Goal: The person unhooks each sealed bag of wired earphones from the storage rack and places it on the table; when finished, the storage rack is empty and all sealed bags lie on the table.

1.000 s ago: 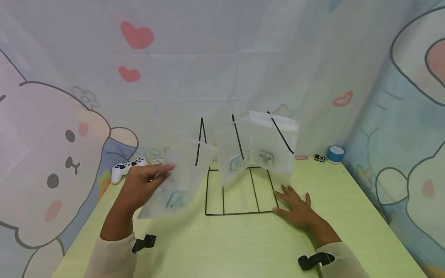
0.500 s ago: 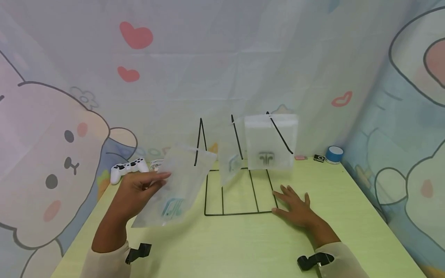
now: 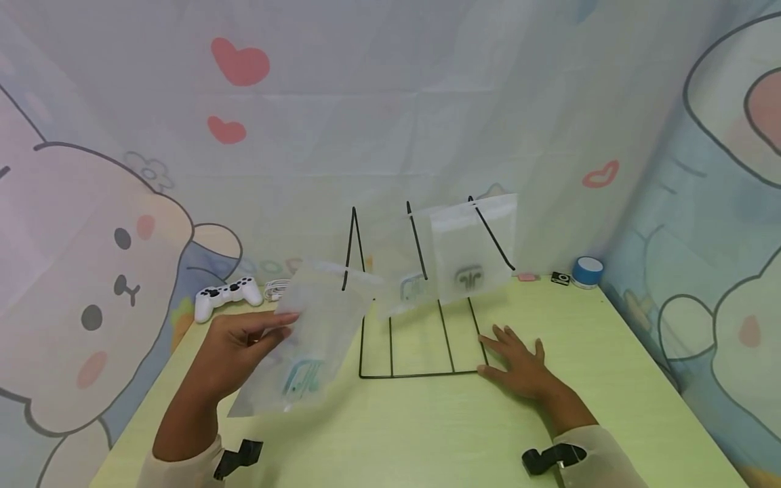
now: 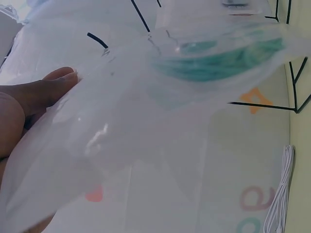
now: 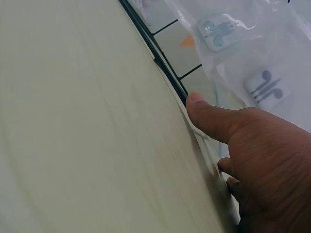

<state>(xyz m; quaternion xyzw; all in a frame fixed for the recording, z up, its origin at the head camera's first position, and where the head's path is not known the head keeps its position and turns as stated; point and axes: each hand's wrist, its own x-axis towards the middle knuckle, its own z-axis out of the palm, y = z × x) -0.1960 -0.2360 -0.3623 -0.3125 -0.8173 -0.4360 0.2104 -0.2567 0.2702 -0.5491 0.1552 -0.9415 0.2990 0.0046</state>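
My left hand (image 3: 244,352) pinches the left edge of a frosted plastic bag (image 3: 323,305) between thumb and fingers. Inside it shows a teal-marked item (image 4: 218,63). The bag's top edge is at the left prong (image 3: 349,254) of a black wire display rack (image 3: 421,375), near the prong's front end. Two more frosted bags hang on the other prongs: a middle bag (image 3: 411,291) with teal print, and a right bag (image 3: 476,244) with a dark earphone picture. My right hand (image 3: 515,359) lies with spread fingers at the right side of the rack's base, thumb (image 5: 214,114) against its wire.
At the back left lie a white game controller (image 3: 228,297) and a coiled white cable (image 3: 277,289). A blue-and-white round tub (image 3: 588,271), a small black item (image 3: 560,278) and a pink block (image 3: 527,277) stand at the back right. A printed cloth backdrop rises behind the table.
My left hand has moved down and towards me, drawing its bag forward along the left prong. The middle and right bags have swung. My right hand has stayed in place.
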